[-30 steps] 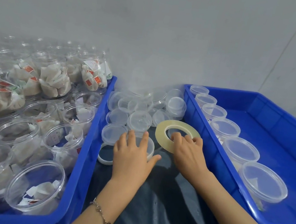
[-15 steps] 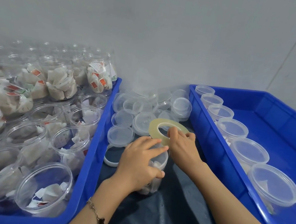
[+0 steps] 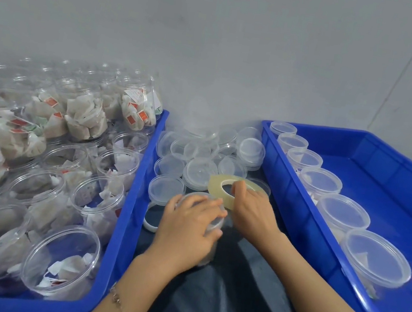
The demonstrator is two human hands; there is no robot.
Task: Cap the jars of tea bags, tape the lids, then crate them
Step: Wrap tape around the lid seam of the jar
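Hiding most of the jar (image 3: 209, 239) at frame centre: only its clear lid rim and a strip of wall showing past the left hand (image 3: 190, 227). Blurring together at upper left, the far jars in the left crate (image 3: 124, 226), too hazy to count; cut off by the left frame edge too. Overlapping in a heap at upper centre, the loose lids (image 3: 198, 172), hard to separate one from another. Running out of frame at the right edge, the right crate (image 3: 295, 212).

Reaching in from the bottom edge, both forearms, a bracelet (image 3: 123, 309) circling the left wrist. Lying palm down over the jar's lid, the left hand, fingers curled together round the rim and gripping it. Sitting just beside it on the right, the right hand (image 3: 254, 212), thumb and fingers pinching the near edge of the tape roll (image 3: 226, 188), the roll tilting up from the dark tabletop (image 3: 231, 301) and touching the jar's top.

Standing in the gap between the 2 crates, on the tabletop, the jar.

Showing 1 tape roll, 2 blue crates, 2 hands. Lining the right crate's left wall, 6 capped jars (image 3: 342, 213) in 1 row. Holding open jars of tea bags, the left crate, number impossible to tell.
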